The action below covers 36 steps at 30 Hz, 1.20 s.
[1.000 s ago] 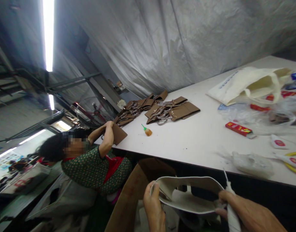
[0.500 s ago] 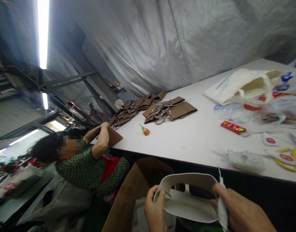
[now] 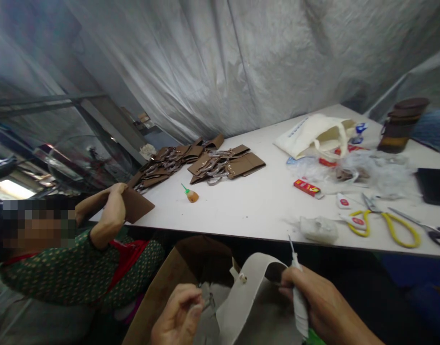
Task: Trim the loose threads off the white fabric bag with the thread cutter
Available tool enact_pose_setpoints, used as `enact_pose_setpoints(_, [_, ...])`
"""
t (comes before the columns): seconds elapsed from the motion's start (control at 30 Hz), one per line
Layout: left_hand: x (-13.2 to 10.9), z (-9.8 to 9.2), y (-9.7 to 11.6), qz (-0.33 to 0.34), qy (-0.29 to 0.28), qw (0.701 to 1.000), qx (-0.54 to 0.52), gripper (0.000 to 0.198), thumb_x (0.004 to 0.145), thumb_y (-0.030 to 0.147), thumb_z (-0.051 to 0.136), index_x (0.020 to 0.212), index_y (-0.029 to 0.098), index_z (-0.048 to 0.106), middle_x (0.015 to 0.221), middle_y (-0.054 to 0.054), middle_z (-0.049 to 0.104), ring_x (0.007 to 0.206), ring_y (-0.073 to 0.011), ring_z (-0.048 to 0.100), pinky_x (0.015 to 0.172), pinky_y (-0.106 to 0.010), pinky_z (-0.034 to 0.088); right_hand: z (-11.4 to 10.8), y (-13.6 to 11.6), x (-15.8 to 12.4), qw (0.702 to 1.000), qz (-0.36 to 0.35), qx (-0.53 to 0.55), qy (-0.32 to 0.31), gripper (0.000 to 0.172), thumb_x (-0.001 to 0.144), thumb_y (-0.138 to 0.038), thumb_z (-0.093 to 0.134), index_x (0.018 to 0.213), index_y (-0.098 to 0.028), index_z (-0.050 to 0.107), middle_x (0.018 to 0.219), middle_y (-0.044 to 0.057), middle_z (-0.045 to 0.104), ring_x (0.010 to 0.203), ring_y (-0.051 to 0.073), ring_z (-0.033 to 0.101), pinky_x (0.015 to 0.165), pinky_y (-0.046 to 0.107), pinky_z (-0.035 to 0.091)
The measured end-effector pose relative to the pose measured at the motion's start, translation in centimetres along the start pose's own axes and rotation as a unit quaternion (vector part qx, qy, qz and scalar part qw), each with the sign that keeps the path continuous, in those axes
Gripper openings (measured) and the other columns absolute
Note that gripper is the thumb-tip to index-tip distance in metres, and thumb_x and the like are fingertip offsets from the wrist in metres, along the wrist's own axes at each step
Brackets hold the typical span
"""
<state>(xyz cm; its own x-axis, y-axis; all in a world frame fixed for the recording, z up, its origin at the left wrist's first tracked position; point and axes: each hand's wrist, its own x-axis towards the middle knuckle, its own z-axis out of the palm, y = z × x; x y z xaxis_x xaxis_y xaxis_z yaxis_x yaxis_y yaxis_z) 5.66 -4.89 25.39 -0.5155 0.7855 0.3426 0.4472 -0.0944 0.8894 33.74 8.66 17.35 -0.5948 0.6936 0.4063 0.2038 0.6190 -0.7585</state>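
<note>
My right hand [image 3: 313, 294] is closed round a white-wrapped awl [image 3: 299, 306], its thin spike pointing up. The same hand's fingertips grip the edge of a pale, curved bag piece [image 3: 237, 306], which bends open toward me. A small metal fitting [image 3: 243, 278] shows on the piece near its top. My left hand [image 3: 180, 311] is off the piece, to its left, with thumb and fingers pinched together. A small shiny bit lies by those fingertips; whether they hold it is unclear.
Below the table edge stands a cardboard box [image 3: 162, 292]. On the white table [image 3: 220, 211] lie brown bags [image 3: 245, 164], a glue bottle [image 3: 191, 195], yellow-handled scissors [image 3: 399, 230], a cream tote [image 3: 299, 139] and a dark cup [image 3: 399, 127]. A co-worker [image 3: 79, 258] at left holds a brown panel [image 3: 139, 206].
My left hand has let go of the pale piece's left rim and moved left and down. The piece has turned and tilted. The view has swung right, bringing the cup and more scissors into sight.
</note>
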Motion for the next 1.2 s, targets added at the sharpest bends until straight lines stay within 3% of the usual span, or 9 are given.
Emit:
enact_pose_setpoints(0.07, [0.9, 1.5, 0.8, 0.024, -0.058, 0.998, -0.026, 0.026, 0.080, 0.047, 0.081, 0.092, 0.024, 0.082, 0.087, -0.009, 0.070, 0.080, -0.0248, 0.067, 0.074, -0.031, 0.059, 0.0, 0.0, 0.6, 1.000, -0.002, 0.028, -0.002, 0.014, 0.100, -0.014, 0.043, 0.096, -0.024, 0.051, 0.084, -0.001, 0.056, 0.073, 0.015, 0.056, 0.065, 0.025, 0.041])
enact_pose_setpoints(0.13, [1.9, 3.8, 1.9, 0.035, -0.141, 0.989, -0.033, 0.035, 0.081, 0.047, 0.080, 0.107, 0.023, 0.081, 0.111, -0.014, 0.072, 0.102, -0.0321, 0.069, 0.092, -0.038, 0.058, 0.0, -0.2, 1.1, 0.998, -0.009, 0.061, 0.003, 0.016, 0.098, -0.012, 0.040, 0.096, -0.024, 0.051, 0.085, 0.000, 0.056, 0.075, 0.016, 0.056, 0.066, 0.025, 0.041])
enact_pose_setpoints(0.27, [4.0, 8.3, 4.0, 0.022, -0.309, 0.951, 0.008, 0.071, 0.071, 0.028, 0.088, 0.140, 0.027, 0.067, 0.151, -0.014, 0.057, 0.142, -0.0404, 0.048, 0.123, -0.053, 0.034, 0.2, -0.2, 1.9, 0.994, -0.032, 0.108, 0.014, 0.020, 0.096, -0.011, 0.038, 0.100, -0.023, 0.053, 0.087, 0.000, 0.058, 0.076, 0.016, 0.056, 0.068, 0.025, 0.042])
enact_pose_setpoints(0.37, [5.7, 10.5, 4.6, 0.018, -0.377, 0.925, 0.041, 0.085, 0.066, 0.012, 0.085, 0.146, 0.028, 0.060, 0.153, -0.011, 0.055, 0.146, -0.0397, 0.044, 0.126, -0.055, 0.028, 0.4, 0.1, 2.2, 0.991, -0.020, 0.125, 0.029, 0.015, 0.094, -0.011, 0.045, 0.098, -0.023, 0.054, 0.087, 0.000, 0.059, 0.076, 0.016, 0.058, 0.069, 0.025, 0.043])
enact_pose_setpoints(0.47, [6.9, 11.6, 4.1, 0.024, -0.416, 0.907, 0.066, 0.073, 0.069, 0.005, 0.072, 0.138, 0.028, 0.067, 0.135, -0.011, 0.069, 0.126, -0.0353, 0.062, 0.114, -0.047, 0.045, 0.7, 0.4, 2.5, 0.990, 0.010, 0.133, 0.039, 0.009, 0.095, -0.015, 0.052, 0.092, -0.023, 0.053, 0.086, -0.001, 0.061, 0.075, 0.016, 0.059, 0.068, 0.025, 0.044])
enact_pose_setpoints(0.63, [8.3, 12.5, 1.8, -0.024, -0.398, 0.914, 0.073, 0.046, 0.074, 0.008, 0.058, 0.110, 0.023, 0.082, 0.110, -0.008, 0.079, 0.104, -0.0298, 0.071, 0.098, -0.037, 0.052, 1.8, 0.6, 2.9, 0.992, 0.007, 0.096, 0.087, 0.011, 0.095, -0.019, 0.059, 0.089, -0.023, 0.051, 0.083, -0.002, 0.059, 0.071, 0.016, 0.057, 0.065, 0.025, 0.042])
enact_pose_setpoints(0.8, [9.4, 12.7, 0.0, -0.120, -0.344, 0.931, 0.031, 0.027, 0.075, 0.016, 0.057, 0.080, 0.016, 0.083, 0.079, -0.008, 0.079, 0.076, -0.0247, 0.070, 0.072, -0.030, 0.052, 3.0, 1.1, 3.4, 0.988, 0.018, 0.119, 0.095, 0.009, 0.095, -0.018, 0.056, 0.101, -0.024, 0.052, 0.092, 0.001, 0.062, 0.075, 0.016, 0.060, 0.068, 0.025, 0.046])
enact_pose_setpoints(0.93, [10.4, 12.4, -0.4, -0.166, -0.305, 0.938, -0.018, 0.020, 0.072, 0.022, 0.062, 0.074, 0.016, 0.081, 0.067, -0.006, 0.073, 0.064, -0.0204, 0.062, 0.061, -0.027, 0.047, 3.3, 1.1, 4.6, 0.983, 0.050, 0.135, 0.117, 0.008, 0.096, -0.024, 0.060, 0.102, -0.024, 0.054, 0.092, 0.000, 0.063, 0.074, 0.017, 0.059, 0.069, 0.025, 0.046])
enact_pose_setpoints(1.2, [11.5, 11.6, -1.5, -0.210, -0.241, 0.943, -0.095, 0.018, 0.066, 0.027, 0.066, 0.069, 0.013, 0.077, 0.060, -0.005, 0.065, 0.059, -0.0156, 0.053, 0.057, -0.024, 0.039, 2.8, 0.5, 7.5, 0.984, 0.073, 0.146, 0.064, 0.007, 0.091, -0.024, 0.062, 0.092, -0.023, 0.055, 0.072, -0.004, 0.062, 0.062, 0.015, 0.059, 0.060, 0.023, 0.043])
